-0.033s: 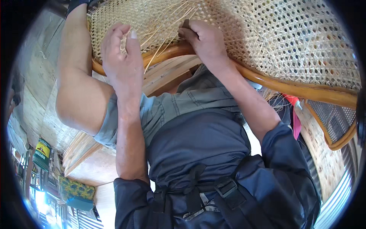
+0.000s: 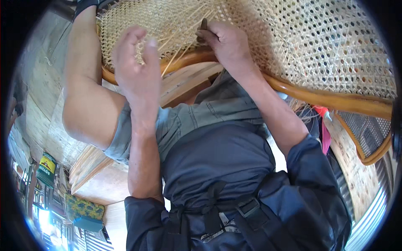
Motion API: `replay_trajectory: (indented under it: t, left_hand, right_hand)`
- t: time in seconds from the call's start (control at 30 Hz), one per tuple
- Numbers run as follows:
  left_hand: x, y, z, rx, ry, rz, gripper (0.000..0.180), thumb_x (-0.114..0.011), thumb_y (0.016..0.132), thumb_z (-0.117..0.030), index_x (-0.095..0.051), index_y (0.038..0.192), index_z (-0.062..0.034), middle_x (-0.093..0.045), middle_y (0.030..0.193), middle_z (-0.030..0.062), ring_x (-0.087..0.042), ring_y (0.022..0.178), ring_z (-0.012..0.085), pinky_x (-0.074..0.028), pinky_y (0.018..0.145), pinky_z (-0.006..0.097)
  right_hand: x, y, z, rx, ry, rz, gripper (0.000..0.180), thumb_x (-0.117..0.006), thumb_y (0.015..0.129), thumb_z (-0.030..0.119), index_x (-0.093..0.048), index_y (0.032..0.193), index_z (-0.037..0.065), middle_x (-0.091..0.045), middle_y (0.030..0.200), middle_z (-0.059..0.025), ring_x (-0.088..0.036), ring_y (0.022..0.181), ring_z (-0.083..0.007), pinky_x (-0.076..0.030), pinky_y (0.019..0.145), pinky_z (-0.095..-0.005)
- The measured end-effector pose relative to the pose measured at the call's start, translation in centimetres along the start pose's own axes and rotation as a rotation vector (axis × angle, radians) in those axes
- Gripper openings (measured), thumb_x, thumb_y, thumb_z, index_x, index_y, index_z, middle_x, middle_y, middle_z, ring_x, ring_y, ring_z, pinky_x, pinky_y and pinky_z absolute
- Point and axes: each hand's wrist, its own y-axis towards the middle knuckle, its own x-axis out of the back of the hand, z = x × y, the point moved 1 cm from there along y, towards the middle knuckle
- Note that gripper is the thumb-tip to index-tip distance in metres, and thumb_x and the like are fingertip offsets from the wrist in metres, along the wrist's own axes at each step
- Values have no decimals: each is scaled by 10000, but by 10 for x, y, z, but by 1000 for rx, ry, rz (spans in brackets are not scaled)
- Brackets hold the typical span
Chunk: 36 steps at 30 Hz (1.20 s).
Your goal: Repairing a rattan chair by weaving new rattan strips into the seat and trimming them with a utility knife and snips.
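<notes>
A woven cane panel (image 2: 318,50) in a curved varnished rattan frame (image 2: 318,97) lies across my lap. Several loose cane strands (image 2: 180,35) stick out of the weave between my hands. My left hand (image 2: 137,62), slightly blurred, hovers over the frame edge beside the strands, fingers and thumb apart, with nothing visible in it. Close to the weave, my right hand (image 2: 229,46) is closed around a short dark brown piece (image 2: 204,24), which pokes up past the fingers. It looks like a small tool, but its kind and lower end are hidden.
My bare leg (image 2: 86,83) runs along the panel's left end. Wooden boards (image 2: 184,85) lie beneath the frame. To the right are a red-orange nozzle-tipped item (image 2: 321,111) and another rattan-framed mesh panel (image 2: 365,134). A green and yellow container (image 2: 46,169) stands at lower left.
My left hand has shifted a little to the right. My right hand has barely moved; the dark brown piece shows a bit more upright in its grip.
</notes>
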Motion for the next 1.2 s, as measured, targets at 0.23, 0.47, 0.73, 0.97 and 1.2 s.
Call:
replay_trajectory:
  t: [0.23, 0.47, 0.73, 0.97, 1.2]
  left_hand:
    - [-15, -36, -24, 255, -456, 281, 290, -490, 938, -210, -525, 1114, 18, -584, 1041, 139, -565, 961, 229, -434, 871, 320]
    - [-11, -19, -12, 495, -905, -28, 389, -378, 983, -358, -543, 1058, -13, -537, 813, 30, -509, 689, 108, -427, 619, 246]
    - [-8, -24, -9, 678, -905, 258, 382, -408, 965, -338, -604, 961, -11, -461, 648, -15, -414, 541, 95, -370, 495, 250]
    - [-94, -15, -27, 432, -618, 566, 221, -426, 910, -129, -519, 877, 68, -583, 672, 175, -595, 581, 250, -465, 560, 395]
    - [-153, 38, -21, 563, -1124, 463, 244, -413, 935, -155, -560, 838, 14, -579, 680, 73, -547, 549, 161, -417, 448, 300]
  right_hand:
    - [6, -13, 65, -230, 502, 335, 117, -506, 820, 33, -589, 898, 8, -597, 794, -145, -607, 727, -226, -470, 636, -337]
    - [17, 19, 6, 220, -240, 282, 350, -557, 733, -10, -610, 1063, 96, -620, 1027, -112, -586, 970, -310, -485, 836, -384]
    - [-7, 38, -47, 319, -276, 152, 210, -525, 797, 48, -602, 981, 113, -591, 1030, -101, -543, 1028, -283, -434, 878, -366]
    - [5, 88, -38, -181, 206, -140, 95, -493, 853, 31, -551, 929, 23, -606, 746, -130, -602, 684, -223, -478, 654, -329]
    - [21, 108, -12, 81, 228, 145, 129, -575, 866, 80, -629, 966, 20, -645, 800, -51, -604, 726, -120, -486, 684, -240]
